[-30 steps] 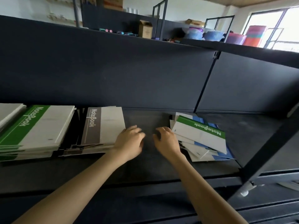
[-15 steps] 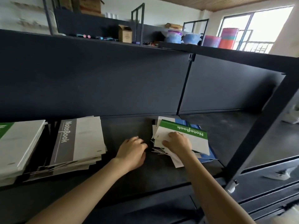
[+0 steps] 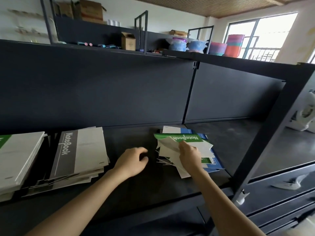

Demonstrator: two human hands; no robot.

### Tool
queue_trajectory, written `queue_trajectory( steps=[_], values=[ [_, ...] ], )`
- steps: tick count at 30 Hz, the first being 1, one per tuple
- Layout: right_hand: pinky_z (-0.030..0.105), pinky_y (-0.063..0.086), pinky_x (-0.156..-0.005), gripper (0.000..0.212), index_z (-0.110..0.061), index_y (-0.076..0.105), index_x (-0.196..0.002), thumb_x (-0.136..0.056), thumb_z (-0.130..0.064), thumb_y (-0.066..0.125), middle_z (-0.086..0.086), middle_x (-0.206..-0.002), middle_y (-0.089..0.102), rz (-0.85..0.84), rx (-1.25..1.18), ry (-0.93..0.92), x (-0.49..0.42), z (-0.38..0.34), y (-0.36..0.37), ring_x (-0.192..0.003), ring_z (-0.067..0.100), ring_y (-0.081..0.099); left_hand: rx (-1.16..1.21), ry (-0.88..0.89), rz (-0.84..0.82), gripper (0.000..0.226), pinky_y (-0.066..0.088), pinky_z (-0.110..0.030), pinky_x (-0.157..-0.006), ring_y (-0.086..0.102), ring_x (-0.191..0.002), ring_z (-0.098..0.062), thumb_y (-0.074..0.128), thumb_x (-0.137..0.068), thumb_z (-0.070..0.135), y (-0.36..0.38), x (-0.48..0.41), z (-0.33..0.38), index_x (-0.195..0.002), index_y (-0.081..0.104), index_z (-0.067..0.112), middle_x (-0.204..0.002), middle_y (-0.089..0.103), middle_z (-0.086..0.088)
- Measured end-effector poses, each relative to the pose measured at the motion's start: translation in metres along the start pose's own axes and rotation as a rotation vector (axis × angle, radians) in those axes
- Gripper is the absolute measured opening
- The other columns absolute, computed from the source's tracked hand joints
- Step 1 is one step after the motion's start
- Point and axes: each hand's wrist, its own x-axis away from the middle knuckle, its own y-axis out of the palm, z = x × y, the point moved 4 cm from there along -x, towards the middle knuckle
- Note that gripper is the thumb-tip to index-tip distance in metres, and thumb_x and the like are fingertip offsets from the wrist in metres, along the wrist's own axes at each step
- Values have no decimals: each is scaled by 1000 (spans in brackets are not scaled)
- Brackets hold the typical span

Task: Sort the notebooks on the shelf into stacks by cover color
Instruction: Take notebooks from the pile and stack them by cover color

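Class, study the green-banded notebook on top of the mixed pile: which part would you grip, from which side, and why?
Grip the green-banded notebook at the left end of its near edge, coming from the front. That end is curled up off the mixed pile, leaving room for fingers beneath and a thumb on top. The back panel blocks the far side. The right hand pinches there.

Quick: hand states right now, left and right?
Left hand: loosely curled, holding nothing.
Right hand: gripping the green notebook.
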Motion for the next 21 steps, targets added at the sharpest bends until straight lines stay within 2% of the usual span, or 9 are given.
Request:
queue_trajectory(
  steps=[3, 6, 9, 10, 12, 14, 16, 18, 21],
  values=[
    [25, 31, -63, 22, 0, 61, -106, -96, -3, 41, 15, -98, 64, -25, -178, -35, 13, 5, 1, -81, 22, 53, 385, -196, -12, 42, 39, -23, -91, 54, -115, -17, 53, -95, 23, 3, -6, 1, -136, 47, 15, -128, 56, -3],
    [23, 37, -69, 27, 1, 61, -109, -95, 4, 39, 16, -102, 64, -30, -289, -70, 26, 13, -5, -87, 19, 53, 1017, -528, -83, 41, 44, -37, -83, 59, -95, -24, 52, -95, 29, 15, -7, 1, -133, 47, 16, -119, 57, -11],
    [7, 39, -85, 32, 2, 65, -110, -90, 12, 43, 8, -112, 61, 26, -371, -206, 40, 16, -17, -106, 17, 54, 1387, -686, -96, 32, 51, -41, -69, 61, -83, -30, 50, -95, 31, 21, -8, 0, -118, 47, 10, -109, 58, -21],
    [5, 37, -89, 31, 1, 67, -107, -89, 12, 44, 3, -113, 59, 31, -365, -256, 44, 17, -20, -111, 16, 51, 1433, -699, -87, 25, 54, -38, -60, 62, -78, -28, 48, -96, 27, 23, -8, 2, -112, 48, 8, -101, 59, -20],
    [15, 39, -95, 26, -2, 72, -98, -87, 3, 49, -1, -110, 63, 40, -308, -307, 47, 24, -23, -115, 19, 49, 1434, -703, -45, 13, 54, -28, -43, 63, -70, -25, 43, -96, 8, 27, -6, 8, -105, 52, 4, -85, 62, -17],
    [27, 38, -94, 24, -5, 74, -94, -83, -3, 53, 4, -108, 69, 64, -243, -274, 49, 33, -23, -113, 28, 55, 1393, -679, 35, 32, 52, -25, -38, 59, -72, -24, 35, -94, -8, 29, -3, 14, -119, 52, 2, -87, 59, -16],
    [22, 35, -94, 26, -7, 73, -100, -86, 3, 54, 7, -114, 68, 74, -211, -159, 52, 39, -25, -113, 28, 56, 1386, -635, 109, 44, 54, -27, -42, 57, -75, -24, 31, -93, -14, 31, -1, 17, -133, 45, -2, -97, 56, -18],
    [16, 35, -91, 34, -9, 70, -108, -89, 6, 47, 4, -120, 64, 57, -256, -41, 54, 39, -25, -114, 20, 55, 1375, -589, 183, 48, 55, -34, -49, 58, -77, -25, 33, -92, -16, 27, 4, 20, -136, 43, -1, -104, 55, -21],
    [26, 45, -89, 32, -11, 64, -116, -96, -3, 41, 6, -118, 62, -65, -490, 57, 53, 20, -21, -105, 17, 58, 1344, -508, 312, 51, 53, -34, -61, 59, -83, -21, 37, -91, -16, 13, 16, 23, -137, 44, 5, -119, 51, -18]
  ],
)
